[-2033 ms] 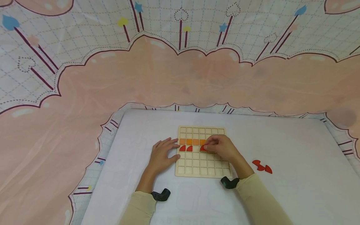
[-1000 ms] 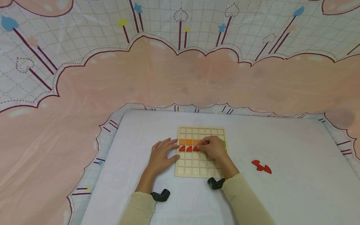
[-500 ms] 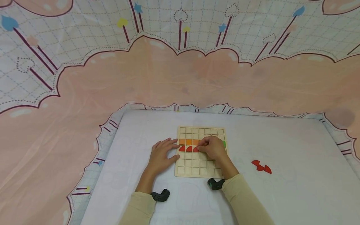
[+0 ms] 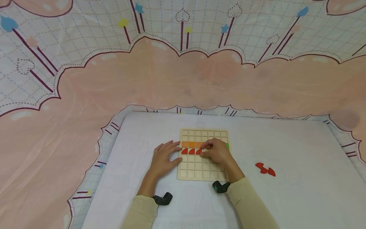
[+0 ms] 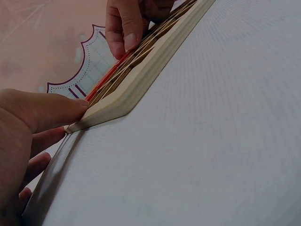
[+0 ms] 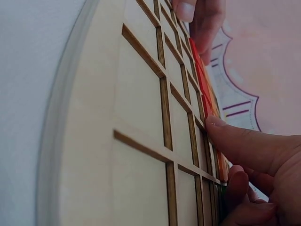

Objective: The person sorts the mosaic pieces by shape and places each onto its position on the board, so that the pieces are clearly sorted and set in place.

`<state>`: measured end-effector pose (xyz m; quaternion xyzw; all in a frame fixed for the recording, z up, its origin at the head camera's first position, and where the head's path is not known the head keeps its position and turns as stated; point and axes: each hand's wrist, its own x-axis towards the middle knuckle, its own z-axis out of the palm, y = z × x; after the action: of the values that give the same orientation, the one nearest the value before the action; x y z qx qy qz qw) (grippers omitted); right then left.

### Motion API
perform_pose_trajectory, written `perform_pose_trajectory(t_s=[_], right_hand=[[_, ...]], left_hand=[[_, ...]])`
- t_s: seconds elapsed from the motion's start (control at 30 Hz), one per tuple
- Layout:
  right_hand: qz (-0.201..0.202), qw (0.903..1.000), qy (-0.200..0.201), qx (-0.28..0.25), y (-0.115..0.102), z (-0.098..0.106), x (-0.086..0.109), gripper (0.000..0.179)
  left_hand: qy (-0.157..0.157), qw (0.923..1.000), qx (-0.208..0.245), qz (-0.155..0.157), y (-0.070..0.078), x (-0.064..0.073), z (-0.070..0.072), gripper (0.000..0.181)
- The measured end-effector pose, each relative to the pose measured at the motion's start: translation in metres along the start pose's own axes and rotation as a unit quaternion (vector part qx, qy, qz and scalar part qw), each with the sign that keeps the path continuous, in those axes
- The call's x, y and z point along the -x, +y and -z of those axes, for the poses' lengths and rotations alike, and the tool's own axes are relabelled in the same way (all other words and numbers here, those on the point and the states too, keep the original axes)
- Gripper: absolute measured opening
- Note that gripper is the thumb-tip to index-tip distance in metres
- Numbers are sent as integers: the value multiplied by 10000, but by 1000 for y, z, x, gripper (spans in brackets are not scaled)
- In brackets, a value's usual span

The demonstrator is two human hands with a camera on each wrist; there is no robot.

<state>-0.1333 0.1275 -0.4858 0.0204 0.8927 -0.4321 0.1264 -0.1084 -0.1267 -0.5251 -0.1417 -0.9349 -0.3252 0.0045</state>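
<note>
A pale wooden grid board (image 4: 195, 174) lies on the white table. My left hand (image 4: 166, 159) rests at its left side with spread fingers; the thumb touches the board's edge in the left wrist view. Three red quarter-circle pieces sit side by side in one row, the third one (image 4: 198, 152) at my right fingertips. My right hand (image 4: 218, 151) is over the board, thumb and forefinger a little apart. In the right wrist view its thumb (image 6: 230, 132) touches a red piece (image 6: 201, 80). The board cells under this hand are hidden.
Above the red row lie orange square tiles (image 4: 192, 144), with a green tile (image 4: 227, 146) at the row's right end. Several loose red quarter-circle pieces (image 4: 264, 170) lie on the table (image 4: 308, 152) right of the board. A patterned cloth (image 4: 160, 79) stretches behind.
My right hand has moved left with a red quarter-circle piece, which now lies in the row's third cell. Since then its thumb and forefinger have parted slightly. My left hand has stayed put.
</note>
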Motion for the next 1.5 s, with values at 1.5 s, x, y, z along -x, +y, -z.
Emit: perform_pose_trajectory(t_s=[1.5], right_hand=[[-252,9996,-34,-126,56,84,31,31]], left_hand=[[18,10000,-6,-33,1,0,0,37]])
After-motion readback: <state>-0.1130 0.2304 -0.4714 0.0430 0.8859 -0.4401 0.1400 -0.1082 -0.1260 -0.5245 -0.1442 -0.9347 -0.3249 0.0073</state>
